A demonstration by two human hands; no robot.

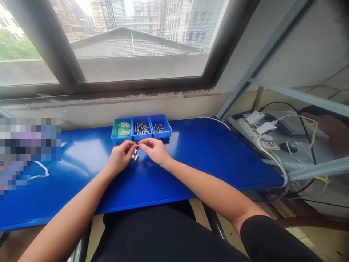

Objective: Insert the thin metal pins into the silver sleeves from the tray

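Note:
My left hand (121, 155) and my right hand (155, 151) meet above the blue table, fingertips pinched together on a small dark piece (137, 146) whose kind I cannot make out. Just below the fingers, several small silvery blocks (135, 157) lie on the tabletop, partly hidden by my left hand. Behind my hands stand three blue bins side by side. The left bin (112, 137) has a green plastic bag (123, 128) in it, the middle bin (141, 137) holds several short metal cylinders (141, 127), and the right bin (163, 135) contains thin metal pins (159, 128).
The blue table (207, 156) runs along under a window (141, 69). To the right, a metal rack (313, 165) carries a power strip (268, 143), chargers and loose cables. A white cable (40, 167) lies at the left, beside a blurred-out area.

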